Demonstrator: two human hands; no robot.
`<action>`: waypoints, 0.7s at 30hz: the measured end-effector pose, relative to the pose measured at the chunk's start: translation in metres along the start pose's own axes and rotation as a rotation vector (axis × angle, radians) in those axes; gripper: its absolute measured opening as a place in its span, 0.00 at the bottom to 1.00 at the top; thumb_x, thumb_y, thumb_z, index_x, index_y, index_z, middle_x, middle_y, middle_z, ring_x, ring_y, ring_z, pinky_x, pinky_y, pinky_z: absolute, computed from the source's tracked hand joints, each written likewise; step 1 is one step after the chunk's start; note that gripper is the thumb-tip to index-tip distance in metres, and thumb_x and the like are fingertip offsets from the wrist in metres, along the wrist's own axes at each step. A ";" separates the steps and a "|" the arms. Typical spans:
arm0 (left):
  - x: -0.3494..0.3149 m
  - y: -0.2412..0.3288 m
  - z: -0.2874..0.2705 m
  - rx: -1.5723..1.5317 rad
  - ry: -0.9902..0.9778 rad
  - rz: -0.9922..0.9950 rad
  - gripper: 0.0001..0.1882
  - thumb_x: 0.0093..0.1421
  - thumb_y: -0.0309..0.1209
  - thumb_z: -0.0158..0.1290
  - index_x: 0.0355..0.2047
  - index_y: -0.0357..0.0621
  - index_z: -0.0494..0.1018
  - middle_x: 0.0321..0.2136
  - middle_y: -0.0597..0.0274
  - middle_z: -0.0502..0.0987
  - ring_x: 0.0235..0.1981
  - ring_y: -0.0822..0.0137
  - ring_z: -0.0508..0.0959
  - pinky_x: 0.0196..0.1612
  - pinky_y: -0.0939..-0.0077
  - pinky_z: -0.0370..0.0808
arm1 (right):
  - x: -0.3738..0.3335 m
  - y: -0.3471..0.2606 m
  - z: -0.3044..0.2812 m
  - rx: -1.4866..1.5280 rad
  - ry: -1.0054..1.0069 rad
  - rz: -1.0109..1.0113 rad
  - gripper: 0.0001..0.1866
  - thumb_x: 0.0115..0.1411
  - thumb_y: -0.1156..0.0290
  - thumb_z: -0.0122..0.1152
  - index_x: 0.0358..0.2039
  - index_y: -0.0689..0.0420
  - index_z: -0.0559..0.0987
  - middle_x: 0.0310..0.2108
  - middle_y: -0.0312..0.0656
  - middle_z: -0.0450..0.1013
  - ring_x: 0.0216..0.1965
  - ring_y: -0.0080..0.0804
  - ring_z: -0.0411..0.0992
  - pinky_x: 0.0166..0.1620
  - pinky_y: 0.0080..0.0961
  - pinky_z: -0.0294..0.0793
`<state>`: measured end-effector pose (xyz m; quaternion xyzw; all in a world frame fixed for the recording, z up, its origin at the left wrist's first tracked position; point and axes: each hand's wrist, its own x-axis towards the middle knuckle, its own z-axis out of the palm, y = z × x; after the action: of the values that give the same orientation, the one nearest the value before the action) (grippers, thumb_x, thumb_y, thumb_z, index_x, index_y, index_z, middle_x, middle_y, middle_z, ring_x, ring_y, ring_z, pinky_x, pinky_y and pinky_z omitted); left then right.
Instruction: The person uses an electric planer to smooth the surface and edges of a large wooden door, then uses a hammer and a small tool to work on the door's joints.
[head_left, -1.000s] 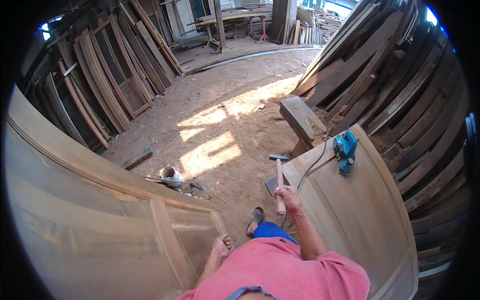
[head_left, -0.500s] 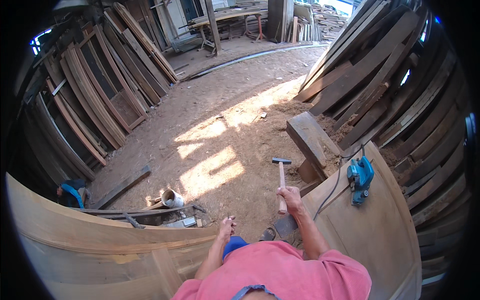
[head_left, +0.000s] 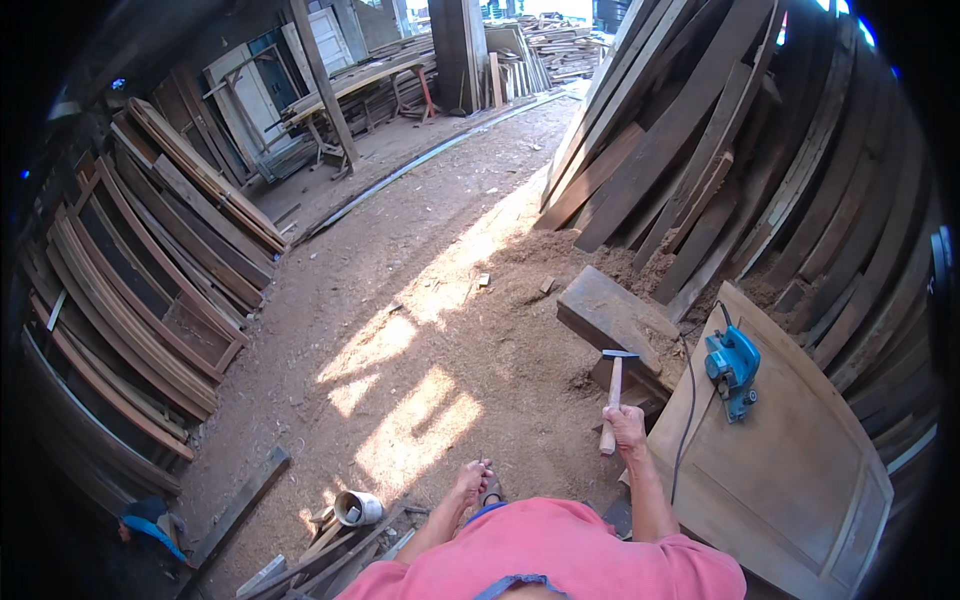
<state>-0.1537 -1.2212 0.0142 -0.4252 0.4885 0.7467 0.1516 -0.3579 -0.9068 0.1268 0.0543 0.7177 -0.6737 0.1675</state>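
On the far left, wooden frames (head_left: 150, 290) lean in a row, and below them another person in a blue sleeve (head_left: 155, 536) is partly hidden in shadow. A dark plank (head_left: 235, 515) lies on the floor nearby, with a white bucket (head_left: 372, 508) to its right.

The left hand (head_left: 472, 483) sits low in front of the pink shirt (head_left: 550, 550), its forearm (head_left: 432, 530) angled forward and inward. The fingers look half curled; I cannot tell whether they pinch anything small.

To the right, the right hand (head_left: 627, 426) is wrapped around the lower part of a hammer (head_left: 614, 382), the butt of the handle poking out below the fist. The hammer stands nearly upright in the view, head away from the body, in front of a heavy wooden block (head_left: 610, 310); whether they touch is unclear. The right forearm (head_left: 652, 500) reaches forward from the sleeve.

The step in hand seems to be simply holding the hammer ready; using it would call for a firm grip and room clear of the blue planer (head_left: 732, 370) and its cord (head_left: 688, 410) on the wooden panel (head_left: 790, 480). Rough boards (head_left: 700, 150) lean beyond.
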 end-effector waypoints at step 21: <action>0.172 0.200 0.107 0.816 -0.626 0.401 0.08 0.71 0.33 0.49 0.43 0.42 0.73 0.32 0.66 0.80 0.30 0.75 0.73 0.35 0.76 0.72 | 0.094 -0.131 0.044 0.168 0.448 -0.392 0.20 0.71 0.61 0.54 0.56 0.61 0.67 0.26 0.36 0.69 0.19 0.19 0.67 0.24 0.18 0.72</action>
<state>-0.4365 -1.2571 0.0168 0.0117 0.7413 0.6017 0.2971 -0.4779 -0.9756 0.2199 0.0756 0.6752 -0.7215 -0.1332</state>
